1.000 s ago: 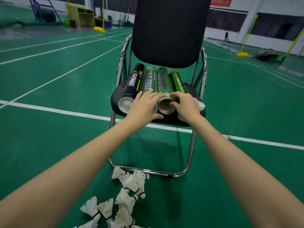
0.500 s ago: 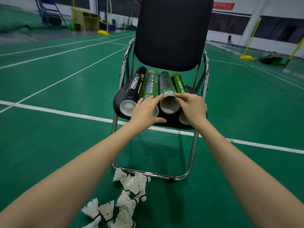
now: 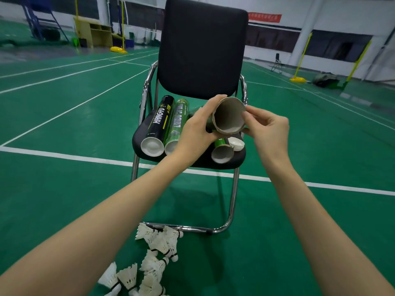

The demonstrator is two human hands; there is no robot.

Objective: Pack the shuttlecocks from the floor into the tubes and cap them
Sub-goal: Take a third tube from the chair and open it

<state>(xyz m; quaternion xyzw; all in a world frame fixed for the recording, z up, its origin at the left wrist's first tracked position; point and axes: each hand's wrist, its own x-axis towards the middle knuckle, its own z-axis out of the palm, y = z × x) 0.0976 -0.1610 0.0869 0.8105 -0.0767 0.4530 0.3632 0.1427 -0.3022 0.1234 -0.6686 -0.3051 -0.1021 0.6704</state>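
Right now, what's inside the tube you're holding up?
The lifted tube shows bare brown cardboard walls and something pale at the bottom. No shuttlecock is visible inside. The left hand covers its outside.

the lifted tube (image 3: 229, 116) is mostly hidden behind the left hand (image 3: 197, 127). the shuttlecocks (image 3: 154, 259) are cut off by the bottom edge. the red banner's (image 3: 264, 17) lettering cannot be read.

Open tube (image 3: 229, 116) lifted above the chair (image 3: 201, 50) seat, left hand (image 3: 197, 129) wrapping its left side, right hand (image 3: 266, 131) fingertips at its right rim, three tubes (image 3: 162, 122) on the seat below, loose cap (image 3: 236, 144) under the right fingers, shuttlecocks (image 3: 158, 242) on the floor (image 3: 64, 189) before the chair
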